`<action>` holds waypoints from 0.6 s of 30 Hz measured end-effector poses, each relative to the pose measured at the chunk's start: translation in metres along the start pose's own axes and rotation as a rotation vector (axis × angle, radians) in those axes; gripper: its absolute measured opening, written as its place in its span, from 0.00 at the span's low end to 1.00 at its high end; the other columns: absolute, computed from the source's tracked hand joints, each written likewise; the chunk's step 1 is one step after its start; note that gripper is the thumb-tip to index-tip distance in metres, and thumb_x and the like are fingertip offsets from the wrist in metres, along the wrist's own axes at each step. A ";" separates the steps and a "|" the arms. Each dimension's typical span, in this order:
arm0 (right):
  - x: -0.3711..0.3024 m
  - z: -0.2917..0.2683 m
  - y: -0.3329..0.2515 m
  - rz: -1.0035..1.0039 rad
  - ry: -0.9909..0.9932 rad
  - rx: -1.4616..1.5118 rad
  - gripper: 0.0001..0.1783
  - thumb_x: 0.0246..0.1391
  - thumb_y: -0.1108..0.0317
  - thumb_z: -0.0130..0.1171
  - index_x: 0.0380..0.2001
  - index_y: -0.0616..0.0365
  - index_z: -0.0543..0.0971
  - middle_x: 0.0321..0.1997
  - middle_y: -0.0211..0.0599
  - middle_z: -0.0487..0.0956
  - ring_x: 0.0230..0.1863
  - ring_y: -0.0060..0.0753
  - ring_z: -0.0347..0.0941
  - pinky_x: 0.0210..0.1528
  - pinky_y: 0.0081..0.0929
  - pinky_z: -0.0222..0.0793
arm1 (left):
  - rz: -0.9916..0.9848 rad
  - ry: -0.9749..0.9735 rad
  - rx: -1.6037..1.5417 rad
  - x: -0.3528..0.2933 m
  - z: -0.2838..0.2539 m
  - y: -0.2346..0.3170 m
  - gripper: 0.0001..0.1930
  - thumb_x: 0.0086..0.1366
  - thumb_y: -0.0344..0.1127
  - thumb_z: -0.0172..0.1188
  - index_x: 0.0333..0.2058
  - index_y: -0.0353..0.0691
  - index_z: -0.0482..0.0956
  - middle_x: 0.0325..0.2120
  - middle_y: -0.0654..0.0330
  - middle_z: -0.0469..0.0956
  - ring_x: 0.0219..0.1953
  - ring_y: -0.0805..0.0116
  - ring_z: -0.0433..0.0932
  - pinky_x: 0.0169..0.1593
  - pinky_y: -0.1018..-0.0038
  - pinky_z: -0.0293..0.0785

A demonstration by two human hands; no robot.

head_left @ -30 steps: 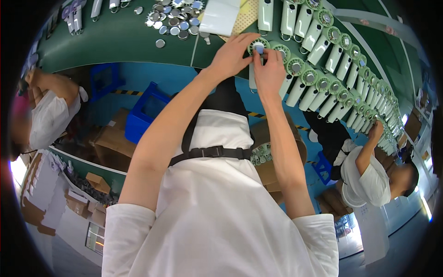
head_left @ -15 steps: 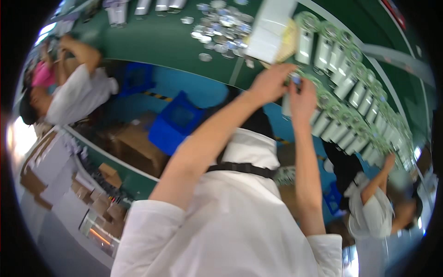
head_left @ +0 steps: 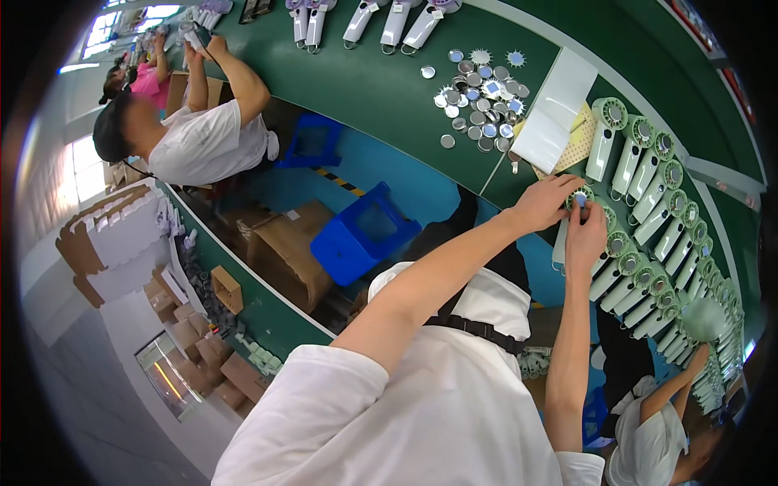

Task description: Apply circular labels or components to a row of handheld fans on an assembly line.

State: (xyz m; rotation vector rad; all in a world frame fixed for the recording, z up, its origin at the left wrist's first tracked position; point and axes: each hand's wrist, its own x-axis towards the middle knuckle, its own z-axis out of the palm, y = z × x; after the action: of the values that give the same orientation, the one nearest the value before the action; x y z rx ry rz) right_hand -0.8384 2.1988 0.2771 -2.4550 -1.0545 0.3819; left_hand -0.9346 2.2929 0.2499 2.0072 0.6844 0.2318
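Observation:
At the table edge, my left hand [head_left: 548, 204] has its fingers curled over the green round head of a handheld fan [head_left: 560, 245]. The fan's white handle points toward me. My right hand [head_left: 585, 236] pinches a small round disc [head_left: 580, 199] with a bluish middle against the centre of that fan head. Fingertips hide part of the fan head's rim. Right beside my hands, several similar green-and-white handheld fans [head_left: 601, 154] lie in rows. Loose silver discs [head_left: 478, 104], some with blue faces, are heaped beyond my left hand.
A white sheet [head_left: 553, 121] lies over a yellow dotted pad [head_left: 580, 138] near the fans. White-and-purple fans [head_left: 397, 23] lie farther off on the green table [head_left: 356, 89]. Blue stools [head_left: 365, 235] and a cardboard box [head_left: 292, 251] stand at left. Co-workers sit at left and lower right.
My view has swung, so the table and both hands appear farther right and lower, and the blur has cleared. Both hands stay at the fan head with the small disc.

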 end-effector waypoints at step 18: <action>-0.002 0.003 0.000 0.104 -0.013 0.048 0.10 0.58 0.64 0.58 0.33 0.61 0.75 0.30 0.44 0.76 0.32 0.50 0.74 0.34 0.43 0.69 | 0.002 0.032 -0.037 -0.002 0.007 -0.002 0.32 0.54 0.31 0.64 0.59 0.39 0.66 0.55 0.52 0.70 0.56 0.50 0.71 0.57 0.62 0.71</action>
State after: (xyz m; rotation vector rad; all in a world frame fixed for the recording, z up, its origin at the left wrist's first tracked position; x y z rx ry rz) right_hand -0.8404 2.1982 0.2743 -2.4734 -0.9149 0.4515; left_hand -0.9341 2.2877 0.2448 1.9724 0.6932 0.2771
